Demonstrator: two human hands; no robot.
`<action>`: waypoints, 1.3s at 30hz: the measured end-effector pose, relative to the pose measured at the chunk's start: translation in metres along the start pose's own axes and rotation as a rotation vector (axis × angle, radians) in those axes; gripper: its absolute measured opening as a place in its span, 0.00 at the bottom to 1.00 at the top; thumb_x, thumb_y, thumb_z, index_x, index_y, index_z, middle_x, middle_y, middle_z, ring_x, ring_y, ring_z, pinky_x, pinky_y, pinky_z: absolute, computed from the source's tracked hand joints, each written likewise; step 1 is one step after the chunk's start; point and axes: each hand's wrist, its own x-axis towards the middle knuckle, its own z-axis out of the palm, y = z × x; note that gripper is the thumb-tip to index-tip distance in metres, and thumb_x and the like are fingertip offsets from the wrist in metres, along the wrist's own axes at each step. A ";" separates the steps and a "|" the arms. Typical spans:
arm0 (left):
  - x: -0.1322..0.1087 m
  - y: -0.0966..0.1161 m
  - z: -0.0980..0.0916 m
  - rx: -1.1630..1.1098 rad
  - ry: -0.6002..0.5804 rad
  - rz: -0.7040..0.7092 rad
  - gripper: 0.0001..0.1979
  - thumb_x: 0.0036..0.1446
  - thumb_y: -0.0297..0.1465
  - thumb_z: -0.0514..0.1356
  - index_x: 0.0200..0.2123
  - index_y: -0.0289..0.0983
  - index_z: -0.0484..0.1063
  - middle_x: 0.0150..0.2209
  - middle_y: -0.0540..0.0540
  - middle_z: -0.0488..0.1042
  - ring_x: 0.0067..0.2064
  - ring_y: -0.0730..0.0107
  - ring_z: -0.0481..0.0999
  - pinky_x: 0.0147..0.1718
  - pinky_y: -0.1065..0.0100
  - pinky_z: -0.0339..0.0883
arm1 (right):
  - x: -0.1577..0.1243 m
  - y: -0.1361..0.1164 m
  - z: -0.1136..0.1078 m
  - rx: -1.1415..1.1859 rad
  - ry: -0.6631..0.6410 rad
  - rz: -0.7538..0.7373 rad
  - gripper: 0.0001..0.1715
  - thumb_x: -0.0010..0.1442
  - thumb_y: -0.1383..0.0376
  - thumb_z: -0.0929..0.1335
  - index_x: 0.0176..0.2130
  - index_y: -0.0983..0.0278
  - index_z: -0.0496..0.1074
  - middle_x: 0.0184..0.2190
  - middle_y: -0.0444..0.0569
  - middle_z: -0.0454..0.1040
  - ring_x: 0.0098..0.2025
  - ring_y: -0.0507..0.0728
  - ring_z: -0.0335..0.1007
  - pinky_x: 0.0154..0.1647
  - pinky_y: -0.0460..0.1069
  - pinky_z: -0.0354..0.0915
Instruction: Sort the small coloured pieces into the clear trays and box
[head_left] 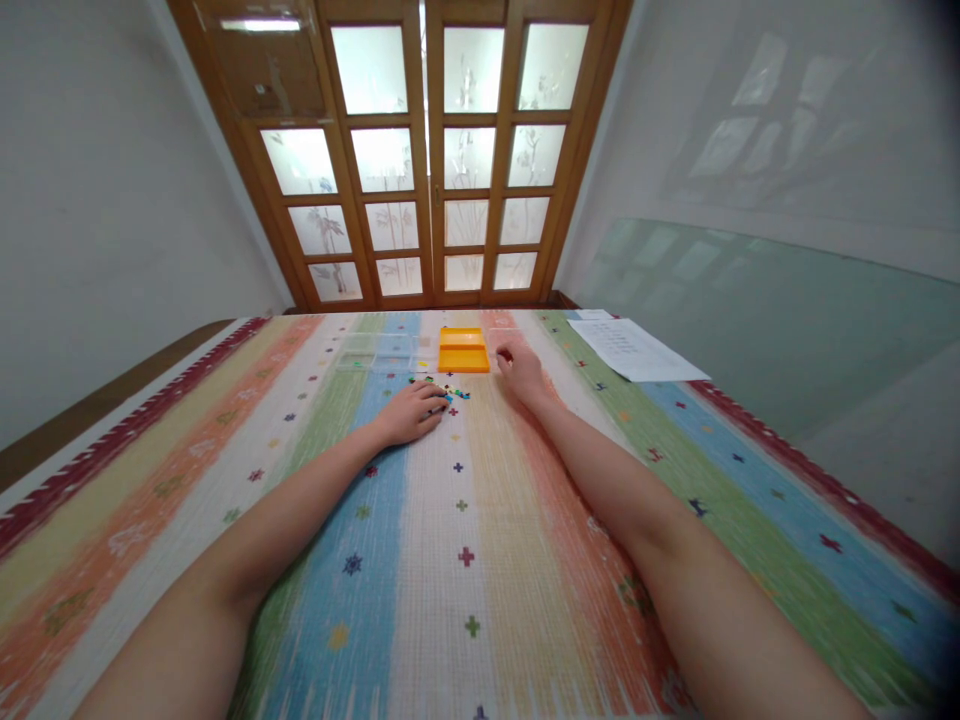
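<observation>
My left hand (412, 412) lies palm down on the cloth with its fingers stretched out. Its fingertips are at a small pile of tiny coloured pieces (459, 394), some green, blue, yellow and dark; part of the pile is hidden by the fingers. Just right of an orange two-part box (463, 358), my right hand (520, 372) is held with its fingers curled together. Whatever may be in that pinch is too small to make out. Left of the orange box stands a clear compartment box (375, 352), with a few small green and yellow bits in it.
A striped, patterned tablecloth (465, 600) covers the table. White printed paper (637, 350) lies at the back right. Another clear plastic part (507, 336) shows behind my right hand. Wooden doors with glass panes (431, 150) rise beyond the far edge, and walls flank both sides.
</observation>
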 end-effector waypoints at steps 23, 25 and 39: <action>-0.002 -0.008 0.003 0.075 0.017 -0.025 0.19 0.72 0.36 0.54 0.60 0.42 0.77 0.62 0.42 0.74 0.66 0.54 0.68 0.69 0.48 0.60 | -0.025 -0.054 0.019 -0.101 -0.383 -0.395 0.16 0.73 0.63 0.67 0.55 0.61 0.80 0.52 0.55 0.79 0.55 0.62 0.72 0.60 0.57 0.65; -0.002 -0.010 0.004 0.090 0.030 -0.029 0.19 0.72 0.35 0.55 0.60 0.42 0.77 0.61 0.42 0.74 0.65 0.54 0.68 0.68 0.49 0.61 | -0.027 -0.057 0.021 -0.087 -0.421 -0.458 0.15 0.73 0.62 0.67 0.54 0.60 0.80 0.52 0.54 0.80 0.56 0.61 0.72 0.60 0.57 0.65; -0.002 -0.012 0.006 0.083 0.042 -0.122 0.20 0.69 0.34 0.56 0.61 0.42 0.76 0.61 0.41 0.75 0.64 0.53 0.69 0.68 0.48 0.61 | -0.029 -0.055 0.025 -0.074 -0.488 -0.515 0.14 0.71 0.64 0.68 0.53 0.60 0.80 0.50 0.54 0.81 0.54 0.62 0.74 0.58 0.56 0.65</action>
